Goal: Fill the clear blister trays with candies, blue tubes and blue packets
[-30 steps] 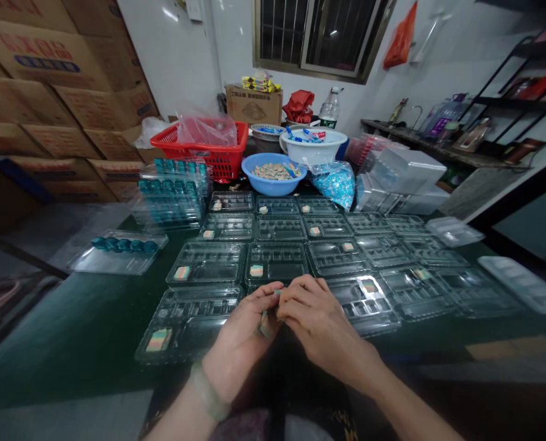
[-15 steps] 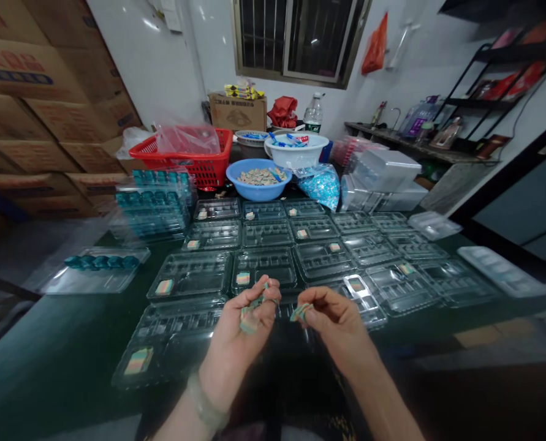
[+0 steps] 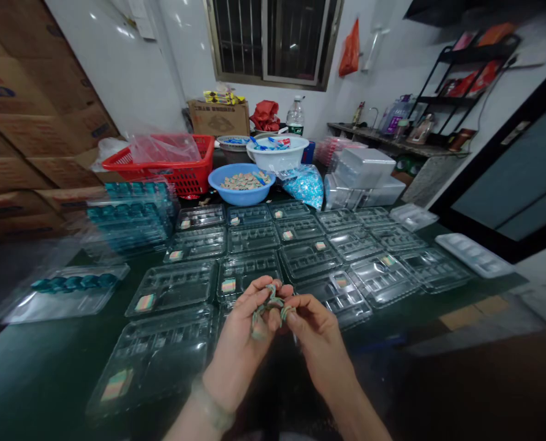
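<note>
So the biggest thing here is my green table (image 3: pixel 38 373), running out on every side of my hands. Spread over it are clear trays (image 3: pixel 169 285), rows of them ahead of both hands plus one off to the left, nearer me. Past those, ahead and left, there's a red basket (image 3: pixel 187 177), and beside it a blue bowl (image 3: pixel 242 197) heaped with small pieces, pretty much straight ahead, slightly left.

Down to my hands: the left hand (image 3: pixel 242 337) is half curled, palm side up, fingers bent round a few striped strips (image 3: pixel 273 299). The right hand (image 3: pixel 321 334) is closed to a pinch, thumb against fingers, with a smaller striped bit (image 3: pixel 287 312) between the tips.

The bit that matters imo: that pinched one sits on the inner side of my right hand, right next to the left fingers, with the strips just left of it. Right hand's the nearer one. It looks folded, so I honestly can't tell its long axis, or whether it's touching the strips.
</note>
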Tool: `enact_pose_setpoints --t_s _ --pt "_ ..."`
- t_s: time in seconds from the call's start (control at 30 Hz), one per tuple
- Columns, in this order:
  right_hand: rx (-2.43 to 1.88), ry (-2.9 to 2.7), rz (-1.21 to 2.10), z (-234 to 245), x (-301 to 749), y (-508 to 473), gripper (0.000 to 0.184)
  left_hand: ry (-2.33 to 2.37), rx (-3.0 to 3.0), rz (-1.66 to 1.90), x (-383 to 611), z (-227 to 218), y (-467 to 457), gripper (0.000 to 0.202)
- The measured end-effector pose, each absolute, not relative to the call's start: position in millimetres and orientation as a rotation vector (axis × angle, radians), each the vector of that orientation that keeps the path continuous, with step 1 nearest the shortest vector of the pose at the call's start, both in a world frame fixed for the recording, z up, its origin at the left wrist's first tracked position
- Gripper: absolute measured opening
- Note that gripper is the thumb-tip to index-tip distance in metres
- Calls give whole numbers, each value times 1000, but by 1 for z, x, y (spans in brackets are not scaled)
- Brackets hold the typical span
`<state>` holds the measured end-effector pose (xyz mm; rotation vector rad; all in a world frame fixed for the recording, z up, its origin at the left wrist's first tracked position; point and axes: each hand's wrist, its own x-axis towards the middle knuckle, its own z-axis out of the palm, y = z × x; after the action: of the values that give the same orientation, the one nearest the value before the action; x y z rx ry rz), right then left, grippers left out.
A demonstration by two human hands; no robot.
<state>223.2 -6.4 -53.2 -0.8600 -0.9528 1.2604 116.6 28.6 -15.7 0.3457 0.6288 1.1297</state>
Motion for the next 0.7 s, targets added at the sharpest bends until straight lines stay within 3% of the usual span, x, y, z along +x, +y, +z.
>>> enact_pose_setpoints --t_s 0.4,0.7 --pt "-976 -865 990 -50 272 -3 5 805 688 1084 193 -30 32 14" --pt "-983 -698 994 -56 320 15 8 899 349 845 226 -21 65 22"
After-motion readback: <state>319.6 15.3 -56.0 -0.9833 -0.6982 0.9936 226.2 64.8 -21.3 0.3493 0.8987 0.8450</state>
